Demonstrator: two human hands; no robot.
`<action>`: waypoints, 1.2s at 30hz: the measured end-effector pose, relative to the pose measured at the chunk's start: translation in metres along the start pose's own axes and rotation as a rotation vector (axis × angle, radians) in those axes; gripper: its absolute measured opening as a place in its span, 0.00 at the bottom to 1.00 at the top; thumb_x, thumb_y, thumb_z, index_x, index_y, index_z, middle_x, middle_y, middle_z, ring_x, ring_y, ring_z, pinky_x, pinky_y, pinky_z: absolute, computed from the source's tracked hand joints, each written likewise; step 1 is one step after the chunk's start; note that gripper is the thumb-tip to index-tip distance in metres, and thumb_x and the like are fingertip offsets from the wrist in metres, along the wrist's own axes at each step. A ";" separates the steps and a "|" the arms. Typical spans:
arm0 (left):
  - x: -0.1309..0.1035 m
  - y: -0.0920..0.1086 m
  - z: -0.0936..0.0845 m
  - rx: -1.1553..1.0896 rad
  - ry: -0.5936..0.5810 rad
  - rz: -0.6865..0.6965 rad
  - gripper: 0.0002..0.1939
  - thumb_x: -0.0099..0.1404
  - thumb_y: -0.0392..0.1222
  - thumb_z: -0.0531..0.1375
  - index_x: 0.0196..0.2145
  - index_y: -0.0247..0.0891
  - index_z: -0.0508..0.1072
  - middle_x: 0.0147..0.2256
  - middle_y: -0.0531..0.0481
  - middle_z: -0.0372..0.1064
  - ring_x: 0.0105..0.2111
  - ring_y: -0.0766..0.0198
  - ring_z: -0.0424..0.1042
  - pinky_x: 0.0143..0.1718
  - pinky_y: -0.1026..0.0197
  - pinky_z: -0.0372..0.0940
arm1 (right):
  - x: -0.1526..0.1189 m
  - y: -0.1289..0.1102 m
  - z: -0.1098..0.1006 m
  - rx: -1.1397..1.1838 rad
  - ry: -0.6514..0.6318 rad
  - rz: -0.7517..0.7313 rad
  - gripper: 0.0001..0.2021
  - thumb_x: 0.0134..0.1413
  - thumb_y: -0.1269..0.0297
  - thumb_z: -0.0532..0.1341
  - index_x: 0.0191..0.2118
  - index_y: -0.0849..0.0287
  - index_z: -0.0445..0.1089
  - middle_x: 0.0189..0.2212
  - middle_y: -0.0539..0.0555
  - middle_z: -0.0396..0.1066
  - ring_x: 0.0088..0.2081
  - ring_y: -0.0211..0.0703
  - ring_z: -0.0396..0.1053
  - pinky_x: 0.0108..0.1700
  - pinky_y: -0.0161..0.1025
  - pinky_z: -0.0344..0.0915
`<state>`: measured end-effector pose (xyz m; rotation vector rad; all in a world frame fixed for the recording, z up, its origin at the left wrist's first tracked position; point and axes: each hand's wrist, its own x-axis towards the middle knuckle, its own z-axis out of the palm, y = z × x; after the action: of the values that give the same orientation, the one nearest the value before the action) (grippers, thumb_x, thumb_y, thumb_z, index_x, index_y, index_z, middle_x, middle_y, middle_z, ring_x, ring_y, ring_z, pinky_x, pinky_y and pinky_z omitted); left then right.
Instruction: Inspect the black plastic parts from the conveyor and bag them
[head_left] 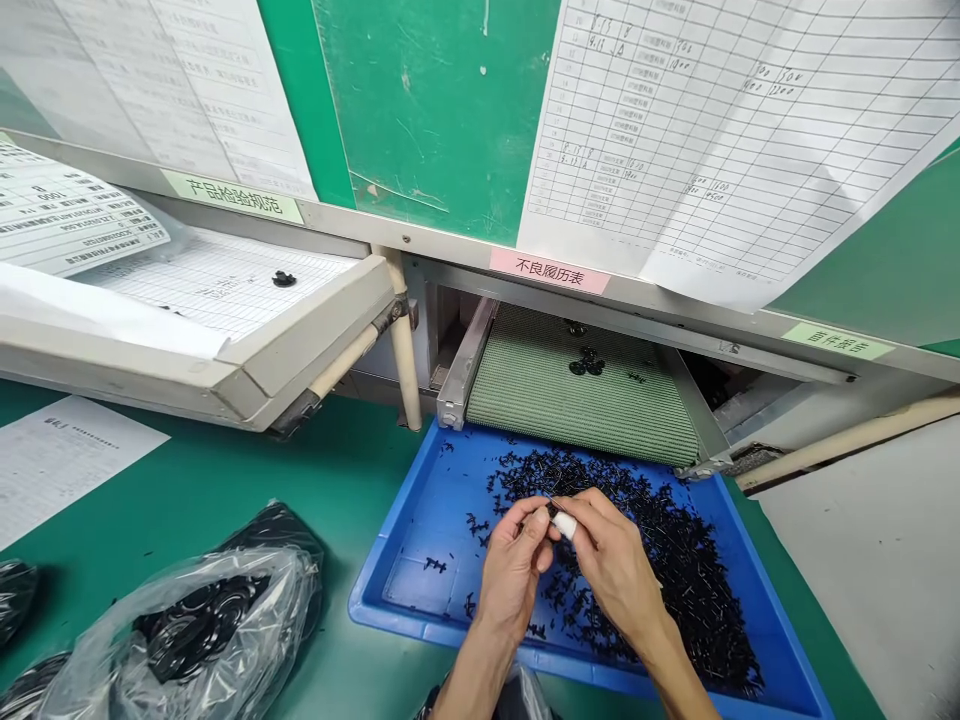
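Over a blue tray point(409, 525), my left hand point(510, 575) pinches a small black plastic part point(553, 511) between thumb and fingertips; most of the part is hidden. My right hand point(619, 565) meets it fingertip to fingertip, its fingers closed at the same part. A white wrap point(564, 524) covers the tip of one right-hand digit. Whether the right fingers grip a thin tool or only the part, I cannot tell. Beneath both hands, many small black plastic scraps point(705, 600) lie heaped in the tray, mostly on its right side.
A green conveyor belt point(540, 400) ends above the tray's back edge, carrying several black parts point(586, 362). At left, an open plastic bag point(262, 640) holds black round parts point(199, 625). A raised shelf point(315, 315) with papers and one black part point(283, 279) juts out above.
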<state>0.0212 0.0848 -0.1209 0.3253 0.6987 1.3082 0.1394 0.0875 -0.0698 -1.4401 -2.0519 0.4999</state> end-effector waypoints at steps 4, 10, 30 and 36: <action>0.001 0.001 0.000 -0.016 0.017 0.012 0.15 0.53 0.42 0.67 0.37 0.33 0.75 0.26 0.49 0.68 0.23 0.72 0.62 0.21 0.71 0.56 | -0.009 0.001 0.000 -0.062 -0.002 0.000 0.20 0.60 0.72 0.46 0.53 0.52 0.66 0.40 0.54 0.68 0.37 0.39 0.69 0.39 0.35 0.67; 0.002 0.002 -0.001 -0.105 0.052 -0.006 0.15 0.53 0.39 0.67 0.39 0.35 0.75 0.37 0.43 0.73 0.30 0.70 0.68 0.26 0.71 0.60 | -0.027 0.009 0.010 -0.251 0.055 0.024 0.21 0.58 0.74 0.46 0.53 0.57 0.65 0.42 0.57 0.71 0.41 0.44 0.71 0.43 0.40 0.69; 0.001 0.000 0.002 -0.068 0.042 0.025 0.13 0.50 0.38 0.69 0.34 0.34 0.74 0.38 0.44 0.74 0.34 0.66 0.72 0.41 0.64 0.66 | -0.027 -0.005 0.018 -0.544 0.114 0.045 0.17 0.58 0.72 0.47 0.48 0.57 0.68 0.31 0.55 0.70 0.29 0.41 0.69 0.28 0.34 0.63; 0.003 0.001 0.000 -0.030 0.119 0.063 0.13 0.47 0.38 0.70 0.30 0.36 0.73 0.34 0.48 0.74 0.31 0.68 0.71 0.37 0.66 0.65 | -0.025 -0.015 0.029 -0.498 0.121 0.123 0.18 0.56 0.74 0.46 0.46 0.61 0.69 0.33 0.57 0.72 0.30 0.44 0.71 0.29 0.36 0.63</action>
<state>0.0205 0.0881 -0.1211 0.2482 0.7728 1.4053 0.1162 0.0594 -0.0895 -1.8354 -2.0858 -0.0655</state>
